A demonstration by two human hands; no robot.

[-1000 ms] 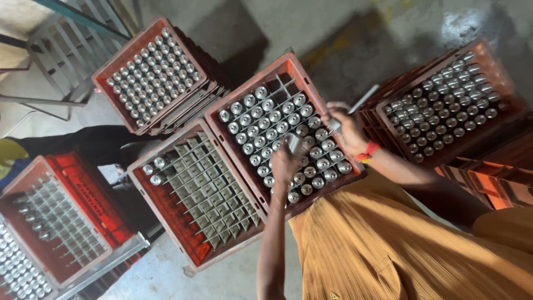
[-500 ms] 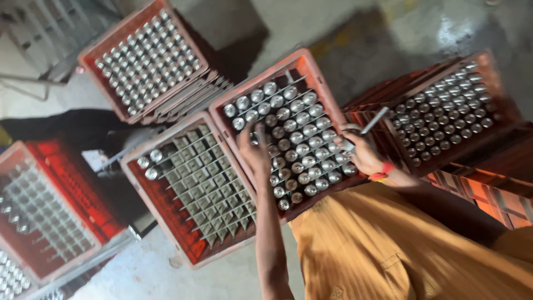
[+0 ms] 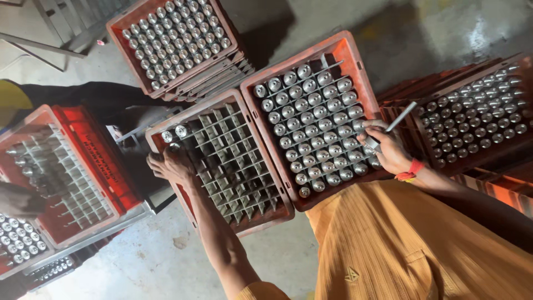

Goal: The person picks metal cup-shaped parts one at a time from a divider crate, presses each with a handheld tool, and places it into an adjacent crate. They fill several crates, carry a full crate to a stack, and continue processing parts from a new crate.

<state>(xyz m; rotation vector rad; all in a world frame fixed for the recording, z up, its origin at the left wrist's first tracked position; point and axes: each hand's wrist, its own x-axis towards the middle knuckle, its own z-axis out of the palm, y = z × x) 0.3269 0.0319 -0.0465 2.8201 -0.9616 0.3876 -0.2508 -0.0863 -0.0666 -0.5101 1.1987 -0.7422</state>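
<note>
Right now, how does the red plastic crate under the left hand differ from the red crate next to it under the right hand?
The red plastic crate under the left hand is nearly empty: its grey divider grid shows open cells, with only a few silver-capped bottles at one corner. The neighbouring red crate is almost full of capped bottles. The left hand rests at the first crate's corner; the right hand, holding a thin metal rod, is over the second. Both are square, red and gridded.

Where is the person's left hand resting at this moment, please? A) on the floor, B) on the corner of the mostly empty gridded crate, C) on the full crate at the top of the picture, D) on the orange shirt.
B: the left hand lies on the near corner of the mostly empty gridded crate, beside the few metal-capped bottles in it.
</note>
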